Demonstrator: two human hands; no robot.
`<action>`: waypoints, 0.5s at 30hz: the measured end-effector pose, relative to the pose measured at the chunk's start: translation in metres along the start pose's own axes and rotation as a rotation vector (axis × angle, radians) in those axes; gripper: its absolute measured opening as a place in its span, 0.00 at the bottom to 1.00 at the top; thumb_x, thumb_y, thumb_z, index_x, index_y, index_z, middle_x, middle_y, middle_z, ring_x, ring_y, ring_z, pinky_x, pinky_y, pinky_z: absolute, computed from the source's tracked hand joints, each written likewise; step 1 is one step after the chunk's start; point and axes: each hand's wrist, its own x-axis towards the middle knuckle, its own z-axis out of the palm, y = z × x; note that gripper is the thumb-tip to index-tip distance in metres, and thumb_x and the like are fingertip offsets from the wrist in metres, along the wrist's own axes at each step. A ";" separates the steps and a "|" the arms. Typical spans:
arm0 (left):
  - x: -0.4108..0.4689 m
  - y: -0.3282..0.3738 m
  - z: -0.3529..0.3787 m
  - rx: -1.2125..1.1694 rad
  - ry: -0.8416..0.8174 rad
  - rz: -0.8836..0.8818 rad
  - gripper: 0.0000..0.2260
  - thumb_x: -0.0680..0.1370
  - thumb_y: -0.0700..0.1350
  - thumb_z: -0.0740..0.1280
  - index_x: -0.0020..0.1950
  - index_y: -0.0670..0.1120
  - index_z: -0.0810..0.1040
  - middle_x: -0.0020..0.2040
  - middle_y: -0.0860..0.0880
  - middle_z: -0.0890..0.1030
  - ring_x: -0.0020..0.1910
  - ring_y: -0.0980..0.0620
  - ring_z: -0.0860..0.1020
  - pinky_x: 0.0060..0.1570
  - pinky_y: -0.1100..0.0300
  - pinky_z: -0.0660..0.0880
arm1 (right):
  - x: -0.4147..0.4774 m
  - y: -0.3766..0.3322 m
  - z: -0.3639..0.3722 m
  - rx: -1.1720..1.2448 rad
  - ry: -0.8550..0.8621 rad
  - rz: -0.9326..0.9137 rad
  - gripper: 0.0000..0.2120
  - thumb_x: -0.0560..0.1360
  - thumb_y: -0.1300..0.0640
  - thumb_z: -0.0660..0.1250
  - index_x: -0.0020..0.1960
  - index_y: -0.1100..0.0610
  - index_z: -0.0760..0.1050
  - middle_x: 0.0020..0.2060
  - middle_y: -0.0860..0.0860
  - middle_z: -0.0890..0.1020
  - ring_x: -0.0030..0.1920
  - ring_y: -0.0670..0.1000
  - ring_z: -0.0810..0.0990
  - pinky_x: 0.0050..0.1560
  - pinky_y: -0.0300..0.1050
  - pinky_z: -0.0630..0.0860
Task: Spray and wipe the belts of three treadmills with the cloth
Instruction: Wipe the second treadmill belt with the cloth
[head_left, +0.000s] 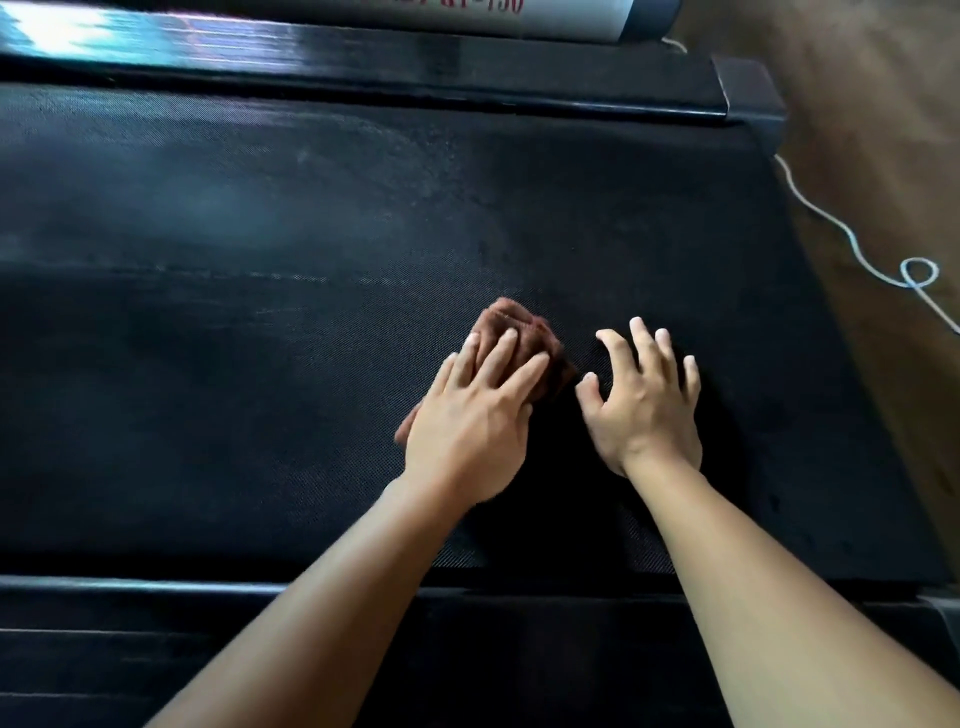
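A black textured treadmill belt (260, 312) fills most of the head view. A bunched brown cloth (511, 319) lies on it right of centre. My left hand (472, 421) presses flat on the cloth with straight fingers, covering its near part. Just to the right, my right hand (647, 400) rests on the bare belt with its fingers spread, holding nothing. No spray bottle is in view.
Black side rails run along the far edge (363, 57) and the near edge (208, 587) of the belt. A grey panel with red lettering (545, 15) sits beyond the far rail. At right is brown floor (883, 130) with a white cord (852, 244) lying on it.
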 end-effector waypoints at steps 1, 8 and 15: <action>-0.008 -0.006 -0.001 -0.009 -0.005 -0.008 0.27 0.80 0.54 0.54 0.80 0.60 0.61 0.82 0.49 0.58 0.81 0.42 0.53 0.79 0.46 0.54 | 0.000 0.000 0.000 -0.002 0.005 -0.002 0.25 0.78 0.45 0.57 0.74 0.46 0.63 0.79 0.53 0.57 0.79 0.56 0.50 0.78 0.61 0.44; -0.015 -0.082 -0.021 0.031 0.043 -0.207 0.26 0.82 0.52 0.59 0.80 0.59 0.61 0.83 0.49 0.56 0.82 0.42 0.52 0.80 0.46 0.52 | 0.000 -0.001 0.000 -0.005 0.011 -0.003 0.25 0.78 0.44 0.57 0.74 0.45 0.62 0.79 0.52 0.57 0.79 0.55 0.50 0.78 0.60 0.44; 0.064 -0.088 -0.038 0.104 0.079 -0.301 0.26 0.84 0.50 0.55 0.82 0.52 0.55 0.83 0.42 0.52 0.82 0.47 0.46 0.80 0.52 0.42 | 0.001 -0.001 0.000 -0.012 -0.005 -0.001 0.25 0.77 0.43 0.55 0.74 0.45 0.61 0.79 0.52 0.56 0.79 0.55 0.50 0.78 0.60 0.43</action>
